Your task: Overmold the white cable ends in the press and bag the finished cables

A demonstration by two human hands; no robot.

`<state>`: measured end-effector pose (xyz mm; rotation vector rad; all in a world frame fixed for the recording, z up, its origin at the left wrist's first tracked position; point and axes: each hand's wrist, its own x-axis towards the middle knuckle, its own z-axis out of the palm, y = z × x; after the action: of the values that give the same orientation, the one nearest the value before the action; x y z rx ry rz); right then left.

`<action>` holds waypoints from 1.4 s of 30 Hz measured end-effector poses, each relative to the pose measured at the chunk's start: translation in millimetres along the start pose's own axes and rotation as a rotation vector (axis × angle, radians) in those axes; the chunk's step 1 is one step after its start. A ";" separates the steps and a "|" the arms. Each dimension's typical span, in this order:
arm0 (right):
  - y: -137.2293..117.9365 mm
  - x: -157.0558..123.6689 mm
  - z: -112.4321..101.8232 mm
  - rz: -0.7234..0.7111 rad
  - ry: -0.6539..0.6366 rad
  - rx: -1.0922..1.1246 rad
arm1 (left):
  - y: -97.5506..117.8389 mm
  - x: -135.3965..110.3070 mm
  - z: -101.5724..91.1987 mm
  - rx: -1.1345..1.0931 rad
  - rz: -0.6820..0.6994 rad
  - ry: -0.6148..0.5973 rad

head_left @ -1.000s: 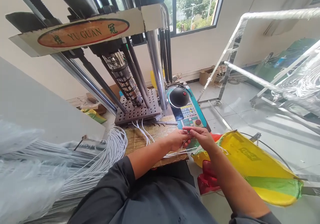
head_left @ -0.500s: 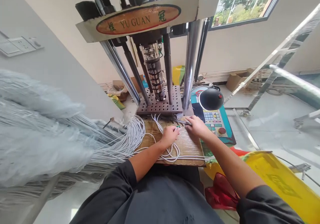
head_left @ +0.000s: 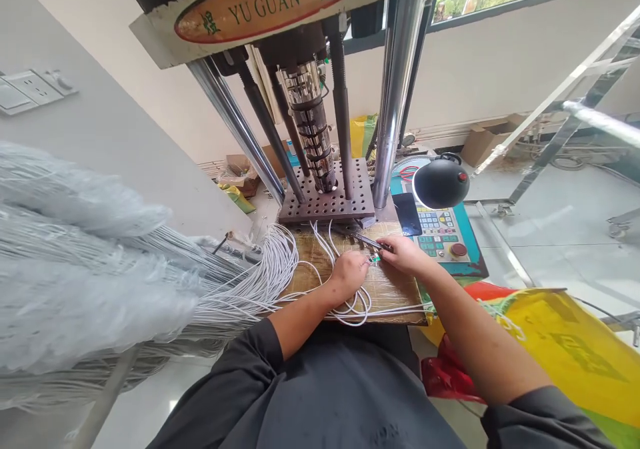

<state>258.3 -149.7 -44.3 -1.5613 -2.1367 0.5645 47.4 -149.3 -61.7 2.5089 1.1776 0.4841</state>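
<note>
My left hand [head_left: 349, 273] rests closed on the taped cardboard work board [head_left: 395, 292], pinching white cables [head_left: 350, 309] that loop beneath it. Close beside it, my right hand [head_left: 405, 253] is closed too, its fingertips at a small green part [head_left: 375, 259] on the cable ends. A dark metal tool [head_left: 367, 240] lies on the board just beyond my right fingers; whether they touch it is unclear. Directly behind stands the press machine, with its perforated steel plate [head_left: 327, 202] and its ribbed chrome barrel [head_left: 313, 129].
A large bundle of white cables [head_left: 240, 282] fans in from plastic-wrapped stock on the left. A black round lamp head [head_left: 440, 183] hangs over the keypad control panel [head_left: 443, 232] with its red button. A yellow and green bag [head_left: 565, 349] lies lower right. Steel frame rails [head_left: 565, 109] stand at right.
Both hands moved from in front of my body, over the yellow bag, forward onto the board under the press. The view swung left and drew closer to the machine.
</note>
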 end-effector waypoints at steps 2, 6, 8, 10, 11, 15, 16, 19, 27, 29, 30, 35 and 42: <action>3.7 0.1 0.7 -0.004 0.018 0.028 | -0.6 -0.7 1.5 -0.009 0.009 0.020; 5.2 -1.5 0.1 -0.027 -0.011 0.007 | -1.5 -0.6 4.9 -0.003 0.038 0.059; 5.1 -2.4 0.0 -0.027 -0.023 -0.009 | -1.2 -0.3 5.9 0.009 0.044 0.071; 6.3 -2.8 0.7 -0.027 -0.017 -0.017 | -0.8 0.0 6.2 0.018 0.049 0.076; 7.3 -2.8 1.4 -0.030 -0.014 -0.018 | -0.8 0.1 6.3 0.020 0.054 0.076; 11.4 -2.2 4.1 -0.034 -0.009 -0.007 | -1.7 -0.3 7.4 0.028 0.068 0.085; 11.9 -2.1 4.3 -0.035 -0.008 -0.006 | -2.1 -0.4 8.1 0.030 0.072 0.089; 11.5 -2.1 3.7 -0.040 -0.009 -0.006 | -2.9 -0.8 10.6 0.034 0.098 0.093; 8.8 -2.5 1.5 -0.036 -0.026 -0.003 | -2.5 1.2 13.7 0.042 0.073 0.093; 7.5 -2.8 -0.2 -0.037 -0.030 0.004 | -2.1 1.0 13.1 0.044 0.071 0.094; 6.7 -3.0 -1.5 -0.038 -0.036 0.002 | -1.9 0.6 12.7 0.044 0.071 0.096; 5.5 -3.5 -7.3 -0.030 -0.103 -0.006 | 0.1 -1.5 12.4 0.049 0.059 0.116; 12.6 0.1 -3.3 0.007 -0.095 0.072 | 0.6 -1.6 13.8 0.049 0.079 0.128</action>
<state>270.0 -145.9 -48.5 -1.5322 -2.1552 0.7229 52.8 -152.9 -74.0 2.6082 1.1525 0.6527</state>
